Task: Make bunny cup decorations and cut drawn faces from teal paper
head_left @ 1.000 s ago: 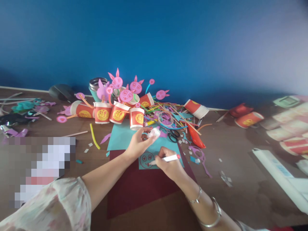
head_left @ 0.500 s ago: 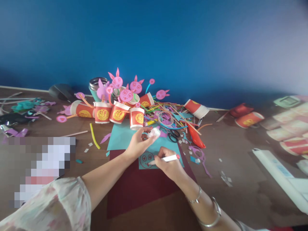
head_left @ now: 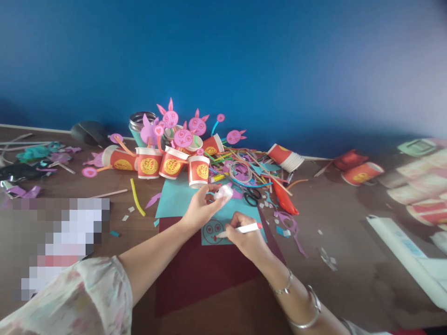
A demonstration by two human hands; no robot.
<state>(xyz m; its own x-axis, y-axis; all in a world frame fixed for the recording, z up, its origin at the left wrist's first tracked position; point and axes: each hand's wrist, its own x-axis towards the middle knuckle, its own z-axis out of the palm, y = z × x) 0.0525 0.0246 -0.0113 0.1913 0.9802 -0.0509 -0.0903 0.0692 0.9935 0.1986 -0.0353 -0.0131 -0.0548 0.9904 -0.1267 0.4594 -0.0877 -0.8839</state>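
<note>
My right hand (head_left: 246, 235) is closed around a white marker (head_left: 247, 228) with a red end. Its tip rests at the mouth of a round face drawn in red on a small blue paper piece (head_left: 205, 240); the face has heart-shaped eyes. In my left hand (head_left: 202, 204) is a shiny whitish, translucent round thing (head_left: 224, 191), held in closed fingers just above the drawing. Beneath the piece lies a dark red sheet (head_left: 195, 274), with a larger light-blue sheet (head_left: 174, 197) behind it.
Red paper cups (head_left: 148, 164) with pink rabbit faces (head_left: 183, 138) stand and lie at the back. Right of them are a pile of coloured strips (head_left: 244, 163), black-handled scissors (head_left: 251, 197) and a stack of cups (head_left: 284, 157). Paper scraps (head_left: 288, 221) litter the table.
The marker has shifted very slightly, and the mouth on the drawn face shows more red. My left hand has stayed in place.
</note>
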